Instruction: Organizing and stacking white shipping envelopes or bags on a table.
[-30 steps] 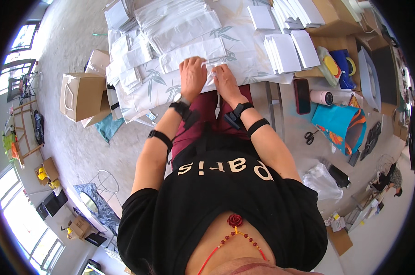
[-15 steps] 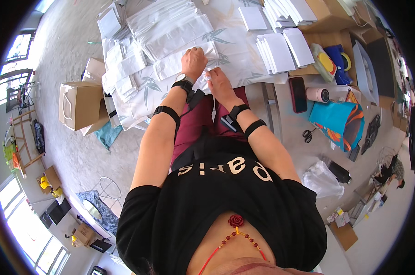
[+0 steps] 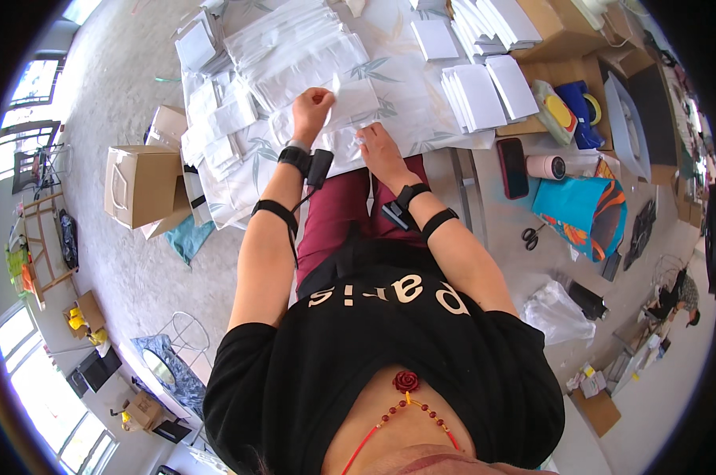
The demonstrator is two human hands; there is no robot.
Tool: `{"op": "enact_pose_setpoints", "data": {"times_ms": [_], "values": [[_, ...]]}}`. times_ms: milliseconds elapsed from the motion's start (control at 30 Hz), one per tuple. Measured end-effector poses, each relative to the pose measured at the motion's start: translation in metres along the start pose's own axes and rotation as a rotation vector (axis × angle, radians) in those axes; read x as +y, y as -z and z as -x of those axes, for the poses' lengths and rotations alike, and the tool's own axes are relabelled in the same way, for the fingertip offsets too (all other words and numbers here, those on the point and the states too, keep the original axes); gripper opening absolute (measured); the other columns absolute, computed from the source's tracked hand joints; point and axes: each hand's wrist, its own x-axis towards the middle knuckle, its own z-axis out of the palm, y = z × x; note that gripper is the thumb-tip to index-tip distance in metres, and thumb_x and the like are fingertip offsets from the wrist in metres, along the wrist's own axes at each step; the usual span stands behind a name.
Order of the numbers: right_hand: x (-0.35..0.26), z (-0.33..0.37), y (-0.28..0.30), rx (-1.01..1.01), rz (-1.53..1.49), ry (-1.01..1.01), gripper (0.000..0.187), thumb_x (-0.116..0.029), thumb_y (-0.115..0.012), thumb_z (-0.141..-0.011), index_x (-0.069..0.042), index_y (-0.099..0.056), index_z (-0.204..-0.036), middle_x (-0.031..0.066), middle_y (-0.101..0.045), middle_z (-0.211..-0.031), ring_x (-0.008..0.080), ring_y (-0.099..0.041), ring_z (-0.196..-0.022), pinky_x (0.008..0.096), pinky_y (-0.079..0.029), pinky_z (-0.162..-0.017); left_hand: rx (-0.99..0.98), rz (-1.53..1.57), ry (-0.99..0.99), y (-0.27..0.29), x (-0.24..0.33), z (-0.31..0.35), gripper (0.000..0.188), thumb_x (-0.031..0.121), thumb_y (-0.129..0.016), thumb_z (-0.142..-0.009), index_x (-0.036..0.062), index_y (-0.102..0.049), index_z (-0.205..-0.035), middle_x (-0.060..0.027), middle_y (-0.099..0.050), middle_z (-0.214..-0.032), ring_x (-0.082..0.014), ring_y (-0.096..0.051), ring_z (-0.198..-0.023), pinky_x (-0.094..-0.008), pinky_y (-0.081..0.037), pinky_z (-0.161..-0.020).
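Observation:
My left hand (image 3: pixel 313 112) is raised over the near part of the table, thumb and fingers pinched on a thin translucent strip (image 3: pixel 337 84) that stands up from them. Below it lies a flat white plastic bag (image 3: pixel 356 99). My right hand (image 3: pixel 382 150) is closer to the table's front edge, its fingers closed on a small crumpled white piece (image 3: pixel 361 135); what exactly this is I cannot make out. Beyond my left hand spreads a row of overlapping clear plastic bags (image 3: pixel 295 47). Smaller white packets (image 3: pixel 219 119) lie to its left.
Stacks of white boards or cards (image 3: pixel 473 95) stand at the right of the patterned tablecloth (image 3: pixel 401 87). Further right are a phone (image 3: pixel 512 168), a pink cup (image 3: pixel 546 166), a blue bag (image 3: pixel 575 206) and scissors (image 3: pixel 531 236). A cardboard box (image 3: pixel 143 184) sits left of the table.
My left hand has lifted off the white plastic bag and moved left, with a translucent strip now showing at its fingertips. My right hand has barely moved.

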Motion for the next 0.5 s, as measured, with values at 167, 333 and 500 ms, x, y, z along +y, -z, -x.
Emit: {"op": "enact_pose_setpoints", "data": {"times_ms": [167,333,500], "values": [[-0.002,0.000,0.001,-0.018,-0.013,-0.042,0.026,0.000,-0.067,-0.089,0.000,-0.063,-0.114,0.0202,-0.059,-0.115,0.0404,-0.061,-0.109,0.0460,-0.052,-0.095,0.076,0.492,0.109,0.053,0.008,0.018,0.017,0.014,-0.066,-0.098,-0.0013,-0.071,-0.104,-0.0048,-0.073,-0.093,-0.0117,-0.068,-0.086,-0.0261,-0.052,-0.081],[-0.015,-0.004,0.007,-0.007,0.010,0.004,0.025,-0.001,-0.066,-0.091,-0.001,-0.064,-0.115,0.0197,-0.061,-0.113,0.0403,-0.062,-0.108,0.0466,-0.053,-0.094,0.134,0.815,0.049,0.100,0.027,0.043,0.010,0.011,-0.067,-0.100,0.0030,-0.071,-0.103,-0.0054,-0.074,-0.096,-0.0135,-0.067,-0.089,-0.0308,-0.051,-0.089],[-0.075,-0.026,0.020,0.118,-0.158,0.164,0.020,-0.005,-0.069,-0.095,-0.003,-0.067,-0.114,0.0141,-0.066,-0.108,0.0289,-0.069,-0.088,0.0379,-0.056,-0.080,0.234,0.667,-0.034,0.130,0.075,0.077,0.016,0.010,-0.069,-0.098,-0.0032,-0.070,-0.106,-0.0065,-0.073,-0.094,-0.0124,-0.067,-0.084,-0.0270,-0.052,-0.082]]}}
